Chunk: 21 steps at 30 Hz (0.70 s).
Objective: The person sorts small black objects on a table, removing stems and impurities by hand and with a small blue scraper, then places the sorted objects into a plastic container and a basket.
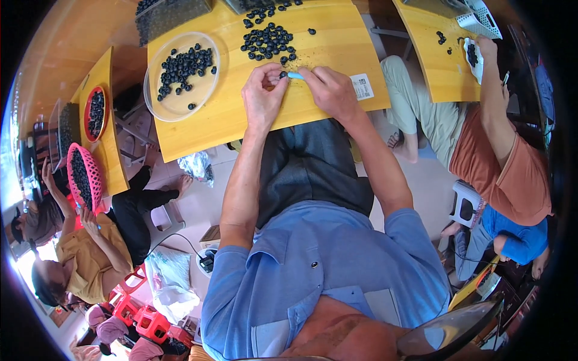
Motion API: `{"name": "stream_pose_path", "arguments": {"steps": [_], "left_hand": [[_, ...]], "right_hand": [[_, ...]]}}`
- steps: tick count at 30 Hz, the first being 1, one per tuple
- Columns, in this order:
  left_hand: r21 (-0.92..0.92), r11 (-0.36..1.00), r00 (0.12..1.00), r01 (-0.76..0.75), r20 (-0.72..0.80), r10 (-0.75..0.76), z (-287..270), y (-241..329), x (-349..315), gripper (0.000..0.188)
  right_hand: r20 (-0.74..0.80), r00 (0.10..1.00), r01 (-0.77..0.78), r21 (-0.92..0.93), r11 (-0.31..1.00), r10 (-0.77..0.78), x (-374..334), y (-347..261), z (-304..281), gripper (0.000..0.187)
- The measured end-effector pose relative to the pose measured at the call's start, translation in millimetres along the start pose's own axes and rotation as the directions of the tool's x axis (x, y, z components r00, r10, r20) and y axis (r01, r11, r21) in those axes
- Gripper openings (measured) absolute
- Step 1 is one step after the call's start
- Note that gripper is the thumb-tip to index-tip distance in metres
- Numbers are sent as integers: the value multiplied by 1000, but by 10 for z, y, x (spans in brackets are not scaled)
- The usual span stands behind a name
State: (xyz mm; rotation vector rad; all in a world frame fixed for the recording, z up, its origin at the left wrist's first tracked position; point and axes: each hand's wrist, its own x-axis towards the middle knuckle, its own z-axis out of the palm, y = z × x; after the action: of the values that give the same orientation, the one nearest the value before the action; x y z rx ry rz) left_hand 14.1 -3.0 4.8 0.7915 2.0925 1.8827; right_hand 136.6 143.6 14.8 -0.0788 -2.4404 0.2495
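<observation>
My left hand (264,96) is over the yellow table, pinching a small dark round bead (283,75) between thumb and fingertips. My right hand (331,90) grips a light blue pen-like tool (295,76), whose end meets the bead. The tool's tip is too small to make out. Just beyond my hands lies a loose pile of dark beads (268,41), with brown crumbs beside it. To the left, a round clear plastic tray (152,90) holds many more beads, and some show a pale spot.
A white printed label (362,86) lies right of my right hand. Clear bins (174,21) stand at the table's far edge. People work at neighbouring tables on both sides; a pink basket (96,171) of dark beads is at left. A plastic bag (197,167) lies on the floor.
</observation>
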Motion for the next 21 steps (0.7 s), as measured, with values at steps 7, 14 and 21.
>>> {"name": "stream_pose_path", "arguments": {"steps": [7, 14, 21], "left_hand": [[-93, 995, 998, 47, 34, -44, -18, -8, -2, 31], [-144, 989, 998, 29, 61, -20, -33, -55, -13, 32], [-81, 989, 992, -121, -33, 119, -106, 41, -16, 20]], "right_hand": [[19, 1000, -16, -3, 1000, 16, -22, 14, 28, 26], [47, 991, -122, -20, 992, 123, -16, 43, 68, 26], [45, 991, -125, -42, 991, 127, -19, 36, 86, 28]]}}
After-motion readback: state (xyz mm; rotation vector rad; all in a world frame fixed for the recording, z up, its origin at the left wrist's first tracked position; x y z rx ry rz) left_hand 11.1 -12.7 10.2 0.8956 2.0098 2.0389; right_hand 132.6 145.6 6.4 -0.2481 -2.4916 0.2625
